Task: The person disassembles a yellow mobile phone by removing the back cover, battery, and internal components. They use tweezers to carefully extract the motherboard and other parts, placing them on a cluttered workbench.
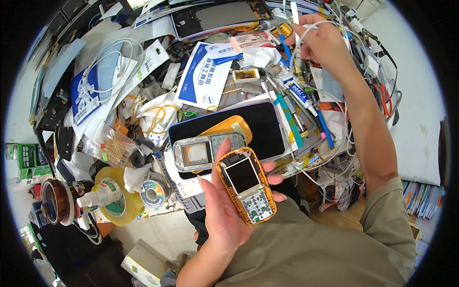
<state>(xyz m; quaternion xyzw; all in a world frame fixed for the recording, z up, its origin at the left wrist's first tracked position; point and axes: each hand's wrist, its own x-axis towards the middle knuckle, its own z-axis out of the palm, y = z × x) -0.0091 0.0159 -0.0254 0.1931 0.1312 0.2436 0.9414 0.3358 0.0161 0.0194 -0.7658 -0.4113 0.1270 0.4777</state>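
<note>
In my left hand, near the bench's front edge, lies an opened orange mobile phone. Its dark screen and bare keypad circuit board face up, and my fingers wrap its sides. Just beyond it, a grey phone housing with a window opening rests on an orange phone cover. Both lie over a large black-screened device. At the far right, my right hand is closed, its fingertips pinching a looped white cable. A white strip-like piece stands beside those fingers; its kind is unclear.
Blue-and-white packets, a tube and hand tools crowd the bench. Tangled cables lie along its right side. At front left are a yellow tape roll, a solder wire spool and a clear bottle.
</note>
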